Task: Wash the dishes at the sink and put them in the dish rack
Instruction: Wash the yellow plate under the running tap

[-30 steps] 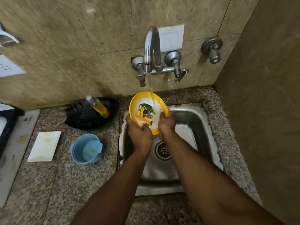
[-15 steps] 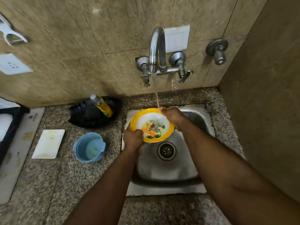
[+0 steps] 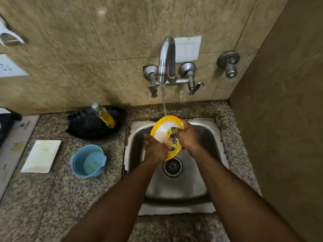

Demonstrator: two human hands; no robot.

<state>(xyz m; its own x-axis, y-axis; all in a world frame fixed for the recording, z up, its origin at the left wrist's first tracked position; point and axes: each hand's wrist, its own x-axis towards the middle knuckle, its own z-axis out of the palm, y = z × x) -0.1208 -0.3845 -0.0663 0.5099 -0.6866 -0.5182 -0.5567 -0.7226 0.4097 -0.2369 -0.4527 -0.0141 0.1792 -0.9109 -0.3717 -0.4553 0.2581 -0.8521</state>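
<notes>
A yellow-rimmed plate [image 3: 164, 131] with a cartoon picture on its white middle is tilted over the steel sink [image 3: 176, 186], under the running stream from the tap [image 3: 166, 58]. My left hand [image 3: 154, 150] grips the plate's lower left rim. My right hand [image 3: 187, 136] holds the right rim, its fingers lying on the plate's face. A black dish rack [image 3: 83, 126] sits on the counter left of the sink, against the wall.
A yellow soap bottle [image 3: 104, 116] leans in the rack. A blue cup [image 3: 89, 160] and a soiled white rectangular plate [image 3: 41, 156] lie on the granite counter to the left. A brown wall closes the right side.
The plate has turned in my hands under the water, and my right hand has slid from its far rim onto its face. The camera view has shifted slightly.
</notes>
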